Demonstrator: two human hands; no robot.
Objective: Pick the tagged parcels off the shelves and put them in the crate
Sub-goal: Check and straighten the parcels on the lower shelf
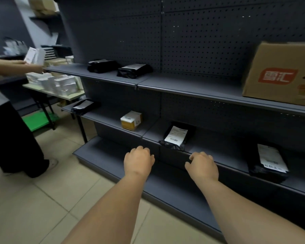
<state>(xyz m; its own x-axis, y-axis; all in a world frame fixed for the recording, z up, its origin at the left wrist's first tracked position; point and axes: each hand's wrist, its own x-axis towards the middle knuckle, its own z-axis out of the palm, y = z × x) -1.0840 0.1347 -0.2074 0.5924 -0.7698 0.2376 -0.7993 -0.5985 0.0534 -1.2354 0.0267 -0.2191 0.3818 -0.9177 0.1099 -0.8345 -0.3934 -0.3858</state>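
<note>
A black parcel bag with a white label (pixel 176 137) lies on the middle shelf (pixel 218 148), just beyond my hands. My left hand (pixel 138 160) and my right hand (pixel 202 165) reach toward the shelf edge, both empty with fingers loosely curled. Another labelled black bag (pixel 269 162) lies to the right on the same shelf. A small yellow and white box (pixel 131 120) stands to the left, and a black bag (pixel 84 106) lies at the far left end. Two black bags (pixel 102 65) (pixel 134 70) rest on the upper shelf. No crate is in view.
A large cardboard box (pixel 278 73) stands on the upper shelf at right. A person (pixel 11 120) at left holds white boxes (pixel 34 56) over a table (pixel 72 95) stacked with white boxes. A green platform (pixel 37 120) sits on the tiled floor. The bottom shelf (pixel 113 155) juts out low.
</note>
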